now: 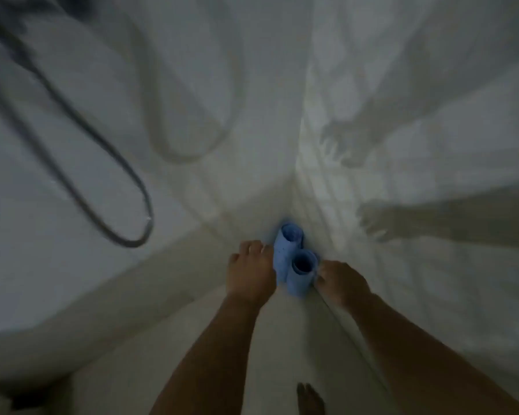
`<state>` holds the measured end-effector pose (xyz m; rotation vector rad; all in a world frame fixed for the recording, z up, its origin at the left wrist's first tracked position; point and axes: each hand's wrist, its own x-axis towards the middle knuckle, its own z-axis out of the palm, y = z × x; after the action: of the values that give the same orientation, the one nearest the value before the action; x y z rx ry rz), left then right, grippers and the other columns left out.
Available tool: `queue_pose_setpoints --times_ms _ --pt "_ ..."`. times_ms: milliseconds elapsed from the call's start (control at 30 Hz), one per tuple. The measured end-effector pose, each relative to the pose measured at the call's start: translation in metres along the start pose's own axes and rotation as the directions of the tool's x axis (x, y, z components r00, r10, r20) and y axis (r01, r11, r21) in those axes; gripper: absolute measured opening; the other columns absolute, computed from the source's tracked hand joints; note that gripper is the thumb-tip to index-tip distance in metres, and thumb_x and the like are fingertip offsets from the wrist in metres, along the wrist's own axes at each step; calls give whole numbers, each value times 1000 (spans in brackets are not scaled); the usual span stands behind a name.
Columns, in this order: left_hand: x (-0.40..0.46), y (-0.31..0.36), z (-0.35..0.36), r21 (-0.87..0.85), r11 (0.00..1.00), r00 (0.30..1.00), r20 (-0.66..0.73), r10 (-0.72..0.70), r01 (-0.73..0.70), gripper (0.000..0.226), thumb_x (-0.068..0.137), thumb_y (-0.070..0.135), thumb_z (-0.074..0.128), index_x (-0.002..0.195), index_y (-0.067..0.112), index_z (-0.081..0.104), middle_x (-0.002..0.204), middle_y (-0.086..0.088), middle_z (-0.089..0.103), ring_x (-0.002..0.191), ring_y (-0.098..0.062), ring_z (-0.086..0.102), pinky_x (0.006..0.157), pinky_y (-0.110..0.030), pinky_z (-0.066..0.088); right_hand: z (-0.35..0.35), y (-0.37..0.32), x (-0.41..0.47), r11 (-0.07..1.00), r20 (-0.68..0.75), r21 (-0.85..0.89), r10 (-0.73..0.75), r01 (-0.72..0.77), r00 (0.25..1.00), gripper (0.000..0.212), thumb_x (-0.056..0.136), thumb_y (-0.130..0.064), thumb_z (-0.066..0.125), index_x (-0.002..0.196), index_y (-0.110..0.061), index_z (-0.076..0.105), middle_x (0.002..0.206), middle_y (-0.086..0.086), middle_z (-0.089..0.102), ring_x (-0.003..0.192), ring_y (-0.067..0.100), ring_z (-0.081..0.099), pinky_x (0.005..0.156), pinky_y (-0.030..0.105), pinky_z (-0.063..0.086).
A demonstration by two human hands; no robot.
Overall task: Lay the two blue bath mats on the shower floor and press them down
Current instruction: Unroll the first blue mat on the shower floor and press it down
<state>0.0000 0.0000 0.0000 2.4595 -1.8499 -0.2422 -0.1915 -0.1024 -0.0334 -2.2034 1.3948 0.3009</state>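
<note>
Two blue bath mats stand rolled up on end in the far corner of the shower floor. The farther roll leans against the corner, and the nearer roll stands just in front of it. My left hand is at the left side of the rolls, its fingers curled against the farther one. At the right side of the nearer roll is my right hand, with its fingertips on it. The picture is blurred, so the exact grip is unclear.
A dark shower hose hangs in a loop on the white wall at the left. A glossy white wall on the right reflects my hands. My bare foot stands on the floor at the bottom edge.
</note>
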Motion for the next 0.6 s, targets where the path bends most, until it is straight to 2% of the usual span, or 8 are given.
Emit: queue_pose_setpoints --times_ms 67,133,233,300,400,433,500,600 --pt "35 7 75 -8 1000 985 172 -24 25 48 92 21 53 140 19 49 140 -7 51 130 -31 45 94 -44 45 52 35 50 999 52 -29 22 -20 998 18 98 -38 47 104 -24 57 98 -1 60 99 22 66 72 27 41" --pt "65 7 152 -26 999 960 277 -31 40 53 96 23 50 148 21 39 149 -7 42 136 -30 38 101 -44 42 105 65 94 999 120 -40 36 -32 992 24 97 -38 49 115 -24 54 101 0 54 102 24 65 72 29 42" --pt "112 2 257 -116 987 927 370 -59 109 62 97 25 52 155 22 30 156 -7 34 138 -31 37 103 -46 42 167 99 164 1000 61 -1 -12 12 998 44 95 -30 54 137 -26 46 129 3 50 112 23 60 85 33 50" --pt "139 -3 324 -188 968 891 449 -66 166 73 97 27 56 160 26 18 165 -8 22 138 -34 40 104 -47 44 207 113 211 995 16 -6 -101 101 995 59 92 -23 57 147 -28 37 149 3 37 120 25 55 90 38 53" --pt "169 -5 381 -431 861 891 451 -54 270 94 97 23 62 161 35 -5 171 -9 0 141 -35 41 106 -45 44 240 123 258 978 -50 -101 -191 185 980 73 88 -20 64 153 -27 32 160 5 27 128 33 44 87 45 56" --pt "177 -3 392 -521 810 904 426 -26 269 98 97 21 64 161 36 -9 171 -9 -1 146 -32 36 108 -44 42 247 127 268 969 -79 -164 -198 183 977 68 86 -20 65 149 -25 40 155 8 35 126 36 44 83 46 56" --pt "186 3 421 -656 708 925 380 10 261 100 95 16 66 161 35 -8 171 -4 8 151 -25 28 116 -40 37 268 139 286 944 -136 -279 -218 174 966 42 82 -19 69 124 -19 64 129 11 58 113 40 50 72 43 54" --pt "181 14 440 -743 599 944 320 -77 300 94 94 14 65 161 36 4 161 -1 39 135 -20 49 99 -28 42 282 148 291 905 -160 -346 -318 249 934 18 77 -13 73 95 -17 73 103 6 66 97 39 55 61 36 46"
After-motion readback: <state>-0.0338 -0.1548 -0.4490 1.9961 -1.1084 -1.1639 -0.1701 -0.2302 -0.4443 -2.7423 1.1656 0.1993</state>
